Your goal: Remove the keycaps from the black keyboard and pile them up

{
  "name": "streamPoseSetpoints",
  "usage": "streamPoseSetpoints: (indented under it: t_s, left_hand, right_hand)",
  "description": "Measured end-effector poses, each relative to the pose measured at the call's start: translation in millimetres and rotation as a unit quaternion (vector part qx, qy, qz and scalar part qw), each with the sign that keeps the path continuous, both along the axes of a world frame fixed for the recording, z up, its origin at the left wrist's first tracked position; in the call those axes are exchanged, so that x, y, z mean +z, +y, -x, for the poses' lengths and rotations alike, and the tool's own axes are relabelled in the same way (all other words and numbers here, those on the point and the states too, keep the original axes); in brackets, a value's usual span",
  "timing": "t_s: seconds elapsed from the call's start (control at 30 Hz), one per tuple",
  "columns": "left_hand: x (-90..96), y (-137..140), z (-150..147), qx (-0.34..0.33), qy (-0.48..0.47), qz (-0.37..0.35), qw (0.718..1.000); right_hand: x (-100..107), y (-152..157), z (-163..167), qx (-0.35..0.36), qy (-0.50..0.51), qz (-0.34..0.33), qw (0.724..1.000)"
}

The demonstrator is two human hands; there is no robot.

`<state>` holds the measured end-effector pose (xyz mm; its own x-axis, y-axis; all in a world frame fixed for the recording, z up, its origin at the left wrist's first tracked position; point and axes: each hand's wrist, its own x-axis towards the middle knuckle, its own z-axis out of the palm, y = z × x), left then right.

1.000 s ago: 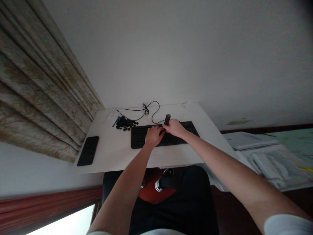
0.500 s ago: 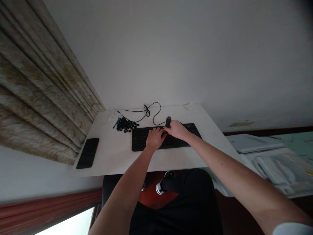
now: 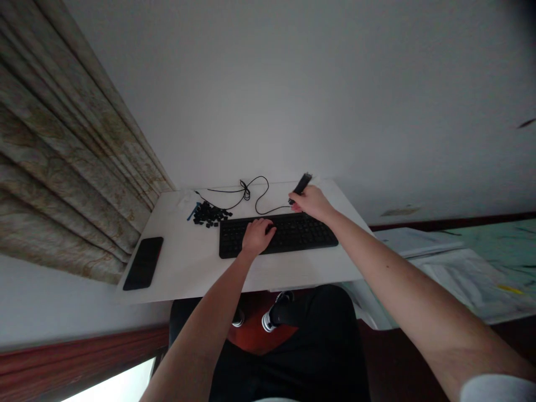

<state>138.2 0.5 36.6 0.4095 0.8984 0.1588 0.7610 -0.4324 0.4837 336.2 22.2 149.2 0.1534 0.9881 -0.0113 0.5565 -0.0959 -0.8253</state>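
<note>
The black keyboard (image 3: 301, 234) lies across the middle of the white desk. My left hand (image 3: 256, 237) rests on its left half, fingers spread over the keys and the thumb apart from the index finger. Above the keyboard's back right edge, my right hand (image 3: 312, 202) is closed around a thick black stick-shaped tool (image 3: 302, 183). This tool tilts up to the right and has a ragged, lighter tip; its exact kind is unclear. Left of the keyboard sits a heap of small black keycaps (image 3: 208, 213), with a thin blue tool (image 3: 192, 211) beside it.
A black cable (image 3: 263, 196), tied in a bundle, loops behind the keyboard. The black phone (image 3: 143, 263) lies at the left of the white desk (image 3: 188, 273). A patterned curtain (image 3: 84, 151) hangs on the left. Wrapped items (image 3: 456, 273) lie on a lower surface at right.
My right hand has lifted off the keyboard, moving back and right with the black tool, which now tilts more. My left hand stays on the keys. The view has shifted slightly.
</note>
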Motion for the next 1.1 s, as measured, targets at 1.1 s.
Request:
streamPoseSetpoints:
  t_s: [1.1]
  left_hand:
    - [34.9, 86.0, 137.0, 0.180, 0.081, 0.142, 0.970]
  right_hand:
    - [-142.4, -74.9, -55.4, -0.218, -0.079, -0.295, 0.927]
